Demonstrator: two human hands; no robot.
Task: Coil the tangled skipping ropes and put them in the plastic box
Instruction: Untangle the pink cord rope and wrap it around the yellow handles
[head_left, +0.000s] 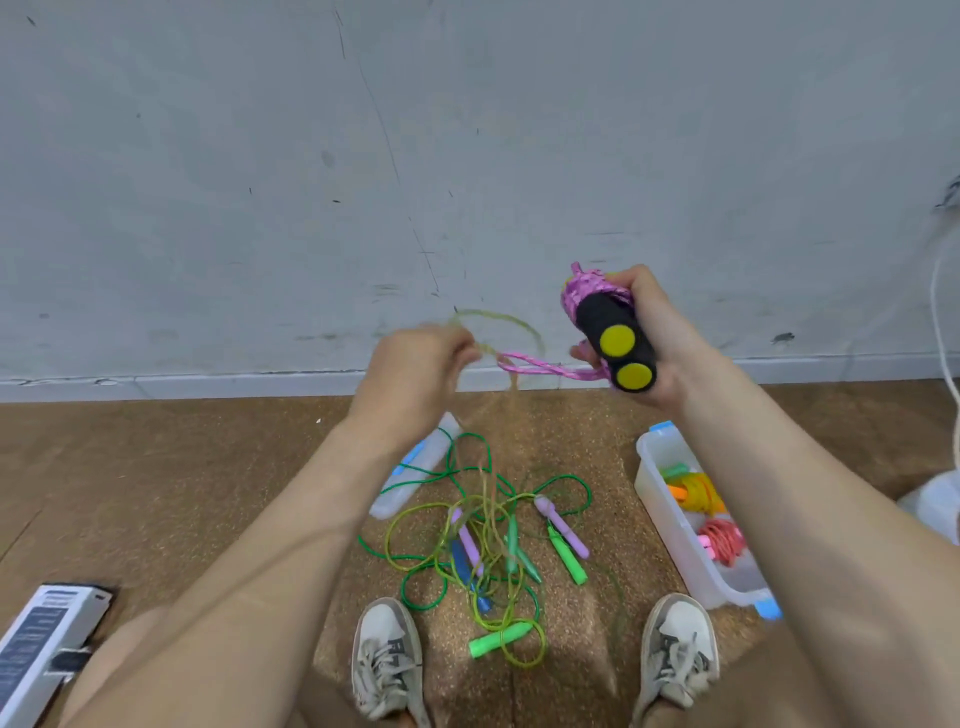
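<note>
Our right hand (655, 332) grasps the pink rope (540, 368) by its two foam handles (615, 332), which look soft and grippy. Our left hand (421, 364) pinches its limp tail, probably the best hold for winding. Below both hands lies the light, springy tangle (483, 535), and the plastic box (669, 519) sits beneath the right forearm.

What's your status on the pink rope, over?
Right grip clamps black handles, pink rope mostly wound. Left grip pinches its loose tail. Yellow-green rope looks hung up there, trailing from floor tangle.
</note>
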